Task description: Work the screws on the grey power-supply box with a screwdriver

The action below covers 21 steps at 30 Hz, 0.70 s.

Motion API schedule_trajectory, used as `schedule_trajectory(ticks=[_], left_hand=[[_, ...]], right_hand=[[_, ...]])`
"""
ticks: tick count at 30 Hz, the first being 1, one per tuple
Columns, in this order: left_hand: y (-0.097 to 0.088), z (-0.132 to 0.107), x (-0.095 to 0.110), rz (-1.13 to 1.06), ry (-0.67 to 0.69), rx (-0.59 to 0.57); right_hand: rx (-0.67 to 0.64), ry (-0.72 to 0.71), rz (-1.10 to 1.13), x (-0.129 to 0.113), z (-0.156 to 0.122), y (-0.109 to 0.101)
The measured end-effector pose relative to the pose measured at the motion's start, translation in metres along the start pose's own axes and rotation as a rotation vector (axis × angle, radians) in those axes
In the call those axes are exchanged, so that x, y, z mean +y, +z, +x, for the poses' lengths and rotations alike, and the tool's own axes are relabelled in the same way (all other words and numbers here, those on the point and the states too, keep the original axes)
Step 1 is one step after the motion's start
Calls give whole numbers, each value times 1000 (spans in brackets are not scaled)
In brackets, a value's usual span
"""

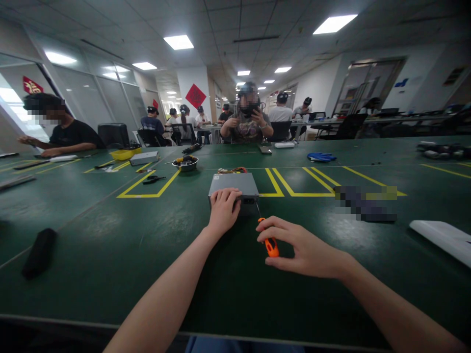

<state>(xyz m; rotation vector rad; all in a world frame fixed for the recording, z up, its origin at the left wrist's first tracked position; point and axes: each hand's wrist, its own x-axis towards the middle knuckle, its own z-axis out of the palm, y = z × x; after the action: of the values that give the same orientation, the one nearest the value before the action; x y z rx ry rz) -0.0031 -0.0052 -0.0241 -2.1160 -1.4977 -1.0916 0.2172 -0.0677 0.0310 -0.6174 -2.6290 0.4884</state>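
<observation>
A grey metal computer power supply [235,183] sits on the green table in front of me, with a bundle of coloured wires [232,170] at its far side. My left hand [223,208] grips its near left part, fingers laid over the top edge. In my right hand [290,242] is a screwdriver with an orange and black handle [271,246], held between fingers and thumb. Its thin shaft [258,210] points up and away to the near right corner of the power supply, beside the socket. Whether the tip sits in a screw is too small to tell.
Beyond my left hand stand a metal bowl [185,165] of tools, a yellow basket [125,154] and another grey box [144,158]. Blue gloves [321,157] lie back right. A white object [443,238] is at far right, a black one [39,252] at left. A person [247,120] sits opposite.
</observation>
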Motion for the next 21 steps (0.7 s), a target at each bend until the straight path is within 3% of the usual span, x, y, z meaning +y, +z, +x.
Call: schedule_trajectory(ticks=[6, 11, 21], left_hand=[[1, 0, -1, 3, 3, 8], [0, 0, 0, 13, -3, 6], [0, 0, 0, 11, -14, -2]], right_hand=[[223, -38, -80, 10, -2, 10], [386, -163, -137, 16, -3, 19], [326, -226, -163, 15, 7, 38]])
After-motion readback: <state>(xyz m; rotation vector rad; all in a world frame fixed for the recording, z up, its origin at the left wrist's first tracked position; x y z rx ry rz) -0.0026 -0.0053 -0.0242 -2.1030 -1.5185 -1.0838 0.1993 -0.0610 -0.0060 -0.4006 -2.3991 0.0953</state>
